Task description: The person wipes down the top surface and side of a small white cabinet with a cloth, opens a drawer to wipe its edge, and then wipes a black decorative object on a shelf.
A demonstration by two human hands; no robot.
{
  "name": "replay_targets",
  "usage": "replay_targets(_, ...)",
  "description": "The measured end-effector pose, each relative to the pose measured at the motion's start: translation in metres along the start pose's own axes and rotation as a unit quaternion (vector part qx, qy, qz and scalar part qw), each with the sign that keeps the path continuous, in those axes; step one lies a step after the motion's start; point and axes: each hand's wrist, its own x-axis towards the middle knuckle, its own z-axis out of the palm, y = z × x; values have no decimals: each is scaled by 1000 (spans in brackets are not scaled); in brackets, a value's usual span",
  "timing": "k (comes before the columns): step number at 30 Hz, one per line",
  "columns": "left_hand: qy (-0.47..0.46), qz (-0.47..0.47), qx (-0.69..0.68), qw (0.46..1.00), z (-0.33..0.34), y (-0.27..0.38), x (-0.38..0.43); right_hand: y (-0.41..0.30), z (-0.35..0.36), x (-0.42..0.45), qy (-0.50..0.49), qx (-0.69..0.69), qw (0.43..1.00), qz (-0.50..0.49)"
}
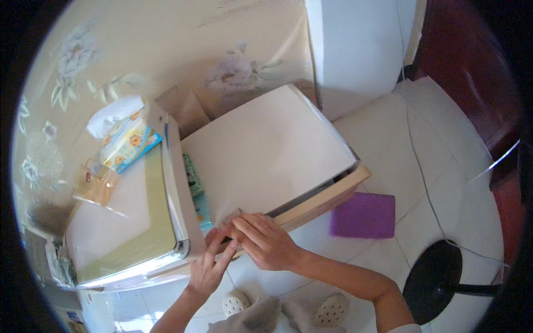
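Note:
Both hands meet at the front left corner of a low cabinet with a flat white top (270, 154). My right hand (268, 243) bends over a crumpled greyish piece, perhaps cloth (234, 215), which shows past its fingertips. Below and left of it, my left hand (208, 266) has its fingers at the same corner, some spread. Whether it grips anything is hidden. A light wood drawer front (322, 197) juts out below the top, with a dark gap above it. Green and teal packages (199, 195) stand in the slot left of the white top.
A taller cabinet (179, 212) on the left bears a tissue pack (133, 139) and a clear amber plastic bag (95, 183). A purple mat (363, 215) lies on the tiled floor. At right are a black round stand base (433, 283) and a trailing cable (418, 166).

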Motion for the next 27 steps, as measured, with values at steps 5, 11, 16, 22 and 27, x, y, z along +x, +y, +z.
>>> replay_targets(5,63,-45,-83,994,8,3,12,19,-13,-10,-7,-51,998,-23)
replay_targets(11,21,-72,-106,992,7,-3,17,36,-16,-15,-19,-91,993,-68)
replay_targets(16,11,-75,-149,986,13,-13,18,55,-47,-21,-14,-207,976,-69)
replay_targets(22,4,-65,-187,980,16,-25,15,78,-94,-33,16,-292,949,118)
replay_targets(27,-29,-72,-210,975,7,-27,17,84,-106,-31,43,-318,940,119)
